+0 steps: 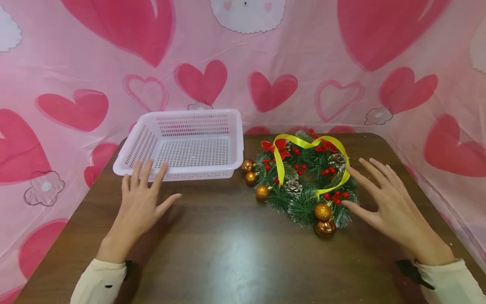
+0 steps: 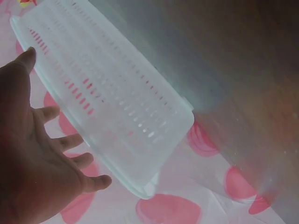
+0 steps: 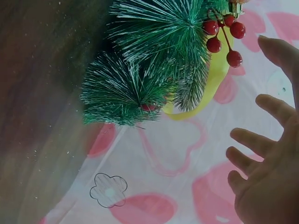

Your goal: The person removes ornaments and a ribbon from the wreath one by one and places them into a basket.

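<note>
My left hand [image 1: 140, 207] is spread with fingers apart, holding nothing, its fingertips overlapping the near rim of a white plastic basket [image 1: 197, 169] in the head view. The left wrist view has the basket's slotted wall [image 2: 112, 79] in front of the spread fingers. At the right, a green Christmas wreath [image 1: 277, 202] lies on the table, decorated with red berries, pinecones and gold baubles [image 1: 323, 212]. A yellow ribbon [image 1: 343, 147] loops loosely over it. My right hand [image 1: 395, 207], also spread and holding nothing, is beside the wreath's right side. Red berries [image 3: 213, 45] show near its fingers in the right wrist view.
The brown wooden table [image 1: 228, 249] carries the basket at the back left and the wreath at the back right. Behind and along the sides hangs a pink cloth [image 1: 235, 55] with hearts, close to the table's edges.
</note>
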The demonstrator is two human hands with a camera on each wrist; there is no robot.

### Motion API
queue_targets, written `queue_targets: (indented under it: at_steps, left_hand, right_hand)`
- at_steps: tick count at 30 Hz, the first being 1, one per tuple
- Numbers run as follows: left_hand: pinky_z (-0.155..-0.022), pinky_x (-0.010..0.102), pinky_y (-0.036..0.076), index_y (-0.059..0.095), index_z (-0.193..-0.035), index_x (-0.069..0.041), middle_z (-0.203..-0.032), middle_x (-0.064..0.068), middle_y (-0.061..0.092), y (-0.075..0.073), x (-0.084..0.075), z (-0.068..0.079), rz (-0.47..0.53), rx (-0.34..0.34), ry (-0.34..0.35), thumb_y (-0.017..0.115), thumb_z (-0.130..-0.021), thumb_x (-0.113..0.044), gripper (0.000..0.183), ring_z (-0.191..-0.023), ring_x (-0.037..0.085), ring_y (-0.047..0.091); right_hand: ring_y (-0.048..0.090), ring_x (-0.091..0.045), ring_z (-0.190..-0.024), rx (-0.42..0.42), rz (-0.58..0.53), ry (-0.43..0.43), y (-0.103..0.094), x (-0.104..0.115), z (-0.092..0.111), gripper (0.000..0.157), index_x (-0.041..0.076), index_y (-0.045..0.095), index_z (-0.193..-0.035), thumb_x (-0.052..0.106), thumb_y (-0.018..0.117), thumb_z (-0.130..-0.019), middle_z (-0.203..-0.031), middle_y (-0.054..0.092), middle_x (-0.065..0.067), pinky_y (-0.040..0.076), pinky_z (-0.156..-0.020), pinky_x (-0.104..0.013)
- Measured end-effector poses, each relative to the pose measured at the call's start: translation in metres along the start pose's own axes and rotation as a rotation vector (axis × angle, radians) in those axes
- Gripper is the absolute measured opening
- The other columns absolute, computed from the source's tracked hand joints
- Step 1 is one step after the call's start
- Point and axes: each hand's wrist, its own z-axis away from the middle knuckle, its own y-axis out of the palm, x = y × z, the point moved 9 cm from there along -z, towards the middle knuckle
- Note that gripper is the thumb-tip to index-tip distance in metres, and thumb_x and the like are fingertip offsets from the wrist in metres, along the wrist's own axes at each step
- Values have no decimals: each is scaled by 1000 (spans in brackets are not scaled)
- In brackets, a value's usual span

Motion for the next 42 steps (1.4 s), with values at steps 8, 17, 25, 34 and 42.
queue_targets:
  at_steps: [8,17,25,34,42]
  left_hand:
    - [-104,73,18,36,-153,-14,-152,31,27,0,-4,2,29,-19,1,77,-81,-31,84,-143,51,19]
    - [-92,66,35,52,-139,-5,-138,29,44,-18,-33,-3,111,-128,116,73,-83,-18,61,-129,48,38]
    - [-95,57,40,58,-132,-2,-129,22,53,-23,-62,-9,272,-135,164,76,-84,-14,53,-121,40,49]
    - [-99,50,44,59,-129,-5,-128,14,54,-10,-90,-16,370,-49,207,77,-85,-14,48,-119,30,52]
    - [-98,46,47,60,-129,-9,-128,7,55,6,-123,-19,427,53,251,72,-90,-18,42,-119,23,54]
  right_hand:
    - [27,-42,-143,76,40,-38,4,-6,-11,89,18,43,-152,66,68,-80,-149,41,-25,8,-121,-52]
    - [32,-43,-139,102,-2,-37,5,-6,-10,82,14,52,-145,49,79,-75,-142,47,-26,9,-121,-50]
    - [27,-41,-142,137,4,-42,18,1,-4,82,15,53,-142,28,80,-66,-142,46,-25,1,-118,-59]
    - [36,-46,-133,195,-75,-87,37,9,-3,87,14,52,-142,18,87,-63,-143,45,-25,16,-116,-61]
    - [36,-48,-132,241,-85,-30,47,7,0,77,12,58,-134,12,91,-64,-144,43,-24,39,-88,-73]
